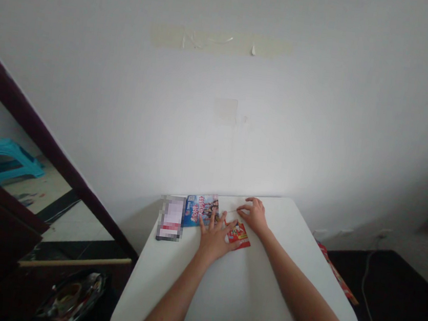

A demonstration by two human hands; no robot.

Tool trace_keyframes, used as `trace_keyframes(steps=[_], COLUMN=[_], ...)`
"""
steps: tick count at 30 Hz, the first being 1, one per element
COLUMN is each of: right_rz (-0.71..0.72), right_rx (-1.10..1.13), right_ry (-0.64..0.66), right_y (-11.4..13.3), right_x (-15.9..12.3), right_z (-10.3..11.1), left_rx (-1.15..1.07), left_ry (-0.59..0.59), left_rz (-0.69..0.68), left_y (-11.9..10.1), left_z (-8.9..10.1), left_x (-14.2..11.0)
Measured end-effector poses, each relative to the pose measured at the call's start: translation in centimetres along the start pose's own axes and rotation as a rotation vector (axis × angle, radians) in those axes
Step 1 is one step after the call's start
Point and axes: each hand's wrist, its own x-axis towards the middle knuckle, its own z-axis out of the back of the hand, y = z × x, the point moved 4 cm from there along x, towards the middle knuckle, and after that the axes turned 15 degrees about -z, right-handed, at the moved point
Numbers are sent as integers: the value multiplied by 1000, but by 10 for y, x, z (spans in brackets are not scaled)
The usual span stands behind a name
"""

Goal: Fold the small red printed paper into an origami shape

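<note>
My left hand (215,239) lies with fingers spread, across the lower edge of a blue printed leaflet (197,211) and the left side of a red printed packet (242,238). Both lie flat on the white table (250,283). Just above the packet, my right hand (256,217) has its thumb and index finger pinched together at the end of a thin pale line. What the pinch holds is too small to make out. Part of the packet is hidden beneath my left fingers.
Left of the leaflet lies a pixelated, dark-edged flat object (171,218). A white wall (215,150) rises behind the table. On the floor to the left stands a bin with rubbish (70,299); a blue plastic stool (5,160) shows farther left.
</note>
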Motion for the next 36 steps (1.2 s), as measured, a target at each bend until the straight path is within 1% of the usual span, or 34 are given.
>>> trace_keyframes(steps=[4, 7, 10, 17, 23, 26, 36], right_rz=[18, 27, 57, 146, 172, 181, 184], right_rx=[-24, -28, -26, -20, -45, -22, -34], right_ry=[30, 62, 100, 163, 230, 245, 304], right_y=[2, 2, 0, -8, -13, -15, -27], right_x=[-1, 0, 1, -4, -14, -21, -45], right_z=[2, 3, 5, 8, 16, 21, 30], left_rx=[7, 4, 13, 10, 24, 34, 3], left_ry=[11, -4, -12, 10, -14, -18, -19], left_rz=[9, -1, -15, 11, -2, -12, -1], left_y=[1, 2, 1, -1, 0, 1, -3], left_z=[-2, -2, -1, 1, -2, -3, 1], left_x=[0, 0, 0, -1, 0, 0, -1])
